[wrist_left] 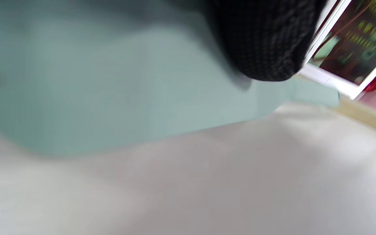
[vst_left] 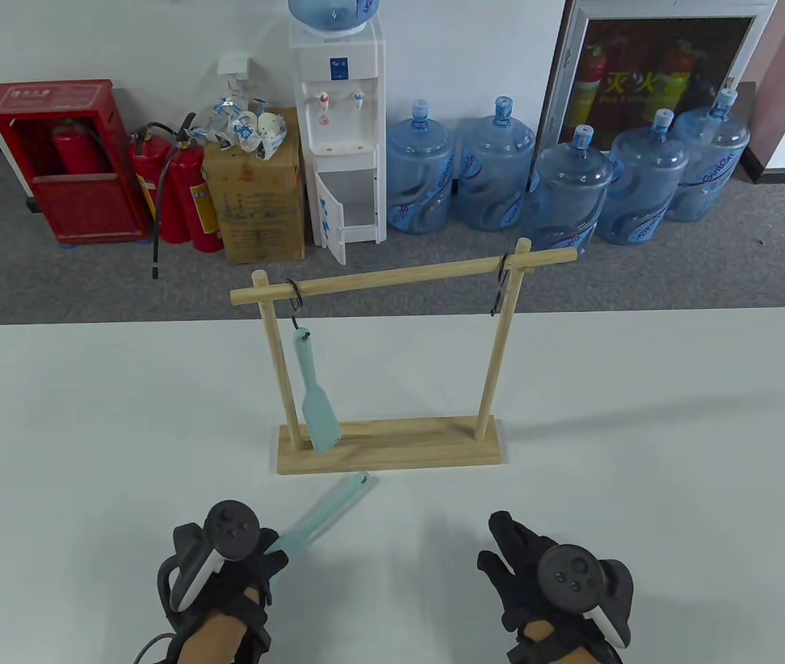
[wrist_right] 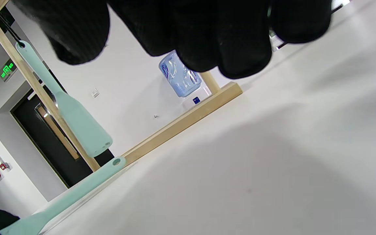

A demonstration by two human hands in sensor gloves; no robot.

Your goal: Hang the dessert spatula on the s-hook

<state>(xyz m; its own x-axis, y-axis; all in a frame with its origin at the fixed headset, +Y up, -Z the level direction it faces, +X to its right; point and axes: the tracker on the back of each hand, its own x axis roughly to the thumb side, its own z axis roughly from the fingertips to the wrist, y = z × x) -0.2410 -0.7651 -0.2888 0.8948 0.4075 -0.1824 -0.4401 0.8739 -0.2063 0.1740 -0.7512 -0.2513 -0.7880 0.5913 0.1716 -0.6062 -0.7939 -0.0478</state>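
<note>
Now your left hand [vst_left: 226, 553] grips the dessert spatula [vst_left: 326, 510] by its blade end.
Its handle points at the wooden rack [vst_left: 392, 453], holed tip just short of the base; the free s-hook [vst_left: 501, 283] hangs at the bar's right end. Your right hand [vst_left: 558, 574] hovers empty, fingers loosely apart.

Both hands wear black knitted sensor gloves, the left hand [vst_left: 226, 574] and the right hand [vst_left: 558, 588] alike. Strapped on each back sits a dark grey round tracker with small buttons and a white handle. Bare skin shows at the wrists; a black cable trails from the left.
</note>
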